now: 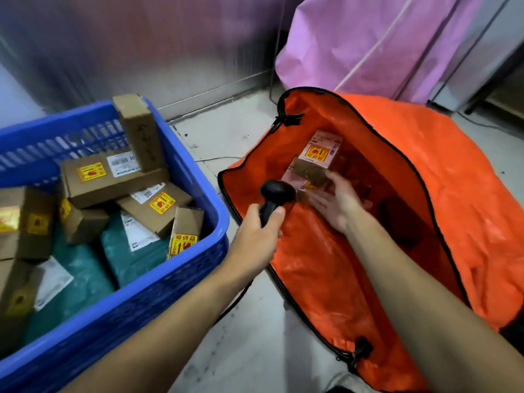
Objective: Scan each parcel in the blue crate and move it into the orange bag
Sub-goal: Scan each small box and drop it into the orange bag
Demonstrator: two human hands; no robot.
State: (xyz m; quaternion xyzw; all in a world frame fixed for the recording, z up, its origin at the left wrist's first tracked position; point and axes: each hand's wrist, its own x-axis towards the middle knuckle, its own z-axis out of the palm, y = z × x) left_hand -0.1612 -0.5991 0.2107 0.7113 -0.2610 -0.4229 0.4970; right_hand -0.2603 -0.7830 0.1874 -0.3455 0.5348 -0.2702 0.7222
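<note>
Mid-shift at a sorting corner, on a bare grey concrete floor (pixel 241 336): right hand (pixel 333 204) reaching deep into the wide-open, zip-edged orange fabric bag (pixel 425 222), fingers spread around a small brown cardboard parcel (pixel 310 173) and touching it at its near edge. Blurred by motion; impossible to tell whether firmly gripped or just being let go. Just behind it, a second small cardboard box with a yellow-and-red fragile sticker (pixel 321 150), lying inside the bag, and part of a pinkish-labelled packet (pixel 295 184) beneath the hand. So at least two or three parcels apparently across, and one more seemingly being set down.

Left hand (pixel 259 232) closed tight around the grip of a black handheld barcode scanner (pixel 275 198), head pointing toward the bag mouth, held between crate and bag.

Plenty left, by the look of it. Slatted blue plastic crate (pixel 175 282) at the left, well stocked: a long brown carton with white shipping label (pixel 113 180) across the heap, a tall narrow carton (pixel 139 131) leaning upright against the far rim, a flat stickered box (pixel 157 207) beside it, a small upright box with a yellow fragile label (pixel 184 232) against the near wall, several more cartons at the left edge, and dark green plastic mailer pouches (pixel 133 259) underneath. Roughly a dozen items visible, more possibly hidden below. Judged overall: early in the job, the bulk of scanning and moving yet to come.

Pink plastic sheeting (pixel 382 46) draped behind the bag.
</note>
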